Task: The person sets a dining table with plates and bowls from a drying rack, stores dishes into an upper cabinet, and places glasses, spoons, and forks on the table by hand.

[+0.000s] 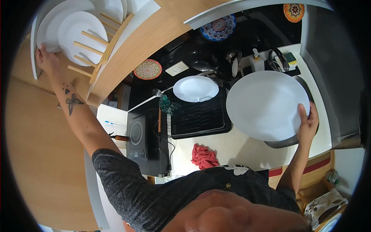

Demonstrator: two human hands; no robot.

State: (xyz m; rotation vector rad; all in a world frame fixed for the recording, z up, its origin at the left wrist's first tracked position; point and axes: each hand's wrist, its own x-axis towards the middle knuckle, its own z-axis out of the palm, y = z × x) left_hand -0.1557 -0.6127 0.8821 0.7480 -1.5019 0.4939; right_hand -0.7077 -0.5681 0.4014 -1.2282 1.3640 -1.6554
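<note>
My right hand [307,125] grips the rim of a large white plate [262,104], thumb on its face, held up over the sink side of the counter. My left hand [48,61] is raised at the upper left, its fingers curled beside the cupboard's pale edge [35,63] and the rim of a stacked white plate [48,33]. Which of these it grips I cannot make out. More white plates, including a smaller one [82,36], stand by a wooden peg rack [110,50] in the cupboard. Another white plate [196,88] rests on the black dish rack [199,116].
A crumpled red cloth [204,156] lies on the counter's front. The induction cooktop [136,133] is at the left, near a dark green brush-like item [166,104]. A soap dispenser [256,62] stands behind the large plate. The cupboard's wooden edge [162,31] overhangs the back.
</note>
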